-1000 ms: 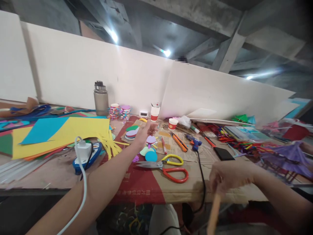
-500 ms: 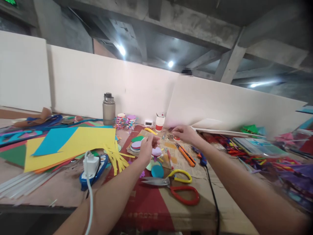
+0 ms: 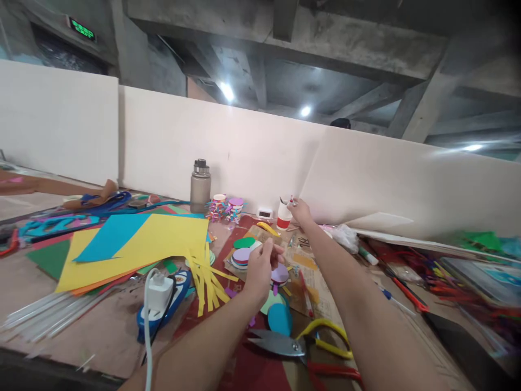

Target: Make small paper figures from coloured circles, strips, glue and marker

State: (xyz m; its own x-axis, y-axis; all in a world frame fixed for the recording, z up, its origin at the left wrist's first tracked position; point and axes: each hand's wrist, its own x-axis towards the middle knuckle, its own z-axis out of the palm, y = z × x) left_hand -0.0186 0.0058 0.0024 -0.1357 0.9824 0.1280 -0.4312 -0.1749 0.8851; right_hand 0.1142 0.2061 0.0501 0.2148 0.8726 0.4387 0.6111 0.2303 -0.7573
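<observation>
With fingers bent, though whether either grips anything I cannot tell, the right hand (image 3: 300, 211) is at the rim of the red-and-white paper cup (image 3: 284, 218), the left hand (image 3: 262, 267) near paper discs (image 3: 241, 256) beyond the scissors (image 3: 280, 344).

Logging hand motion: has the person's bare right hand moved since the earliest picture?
Yes. Against the red-banded white paper cup, the right hand went forward and left, now at the cup's rim.

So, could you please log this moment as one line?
Right hand: at rim of white cup | left hand: near paper discs | scissors: lying beside blue disc
</observation>
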